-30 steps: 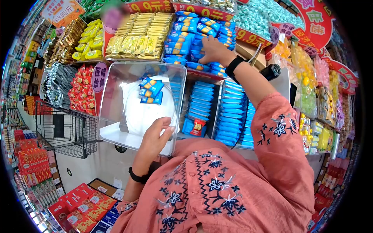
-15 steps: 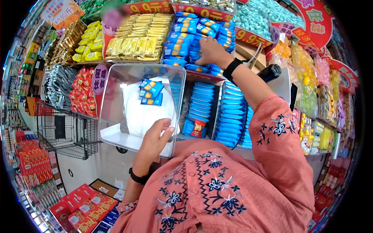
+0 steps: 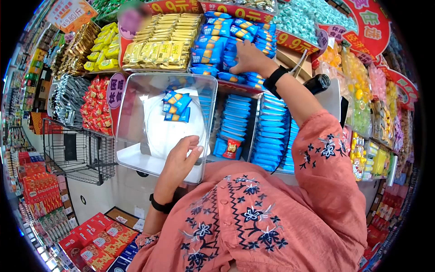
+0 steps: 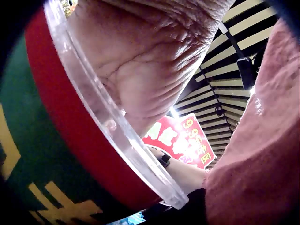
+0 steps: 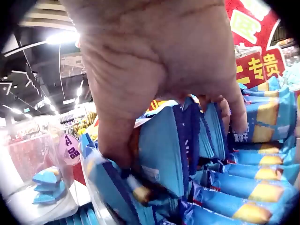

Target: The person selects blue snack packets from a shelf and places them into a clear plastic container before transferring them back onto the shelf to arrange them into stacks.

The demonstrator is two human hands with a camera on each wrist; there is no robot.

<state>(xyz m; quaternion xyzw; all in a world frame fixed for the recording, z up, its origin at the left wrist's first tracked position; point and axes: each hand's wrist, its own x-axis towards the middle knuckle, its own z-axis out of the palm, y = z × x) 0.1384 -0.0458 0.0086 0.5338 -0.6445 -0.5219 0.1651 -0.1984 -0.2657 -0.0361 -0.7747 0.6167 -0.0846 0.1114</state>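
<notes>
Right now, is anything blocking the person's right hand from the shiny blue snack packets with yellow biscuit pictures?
No, nothing visible is in the way: the right hand is in among the shiny blue snack packets and grips some of them.

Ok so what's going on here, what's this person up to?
Someone in an embroidered pink top is at a snack display. Their right hand is in the heap of blue packets, gripping several between thumb and fingers. Their left hand is at the near side of a clear bin, where a few similar packets already lie. The gripped packets are at the heap, not in the bin.
</notes>
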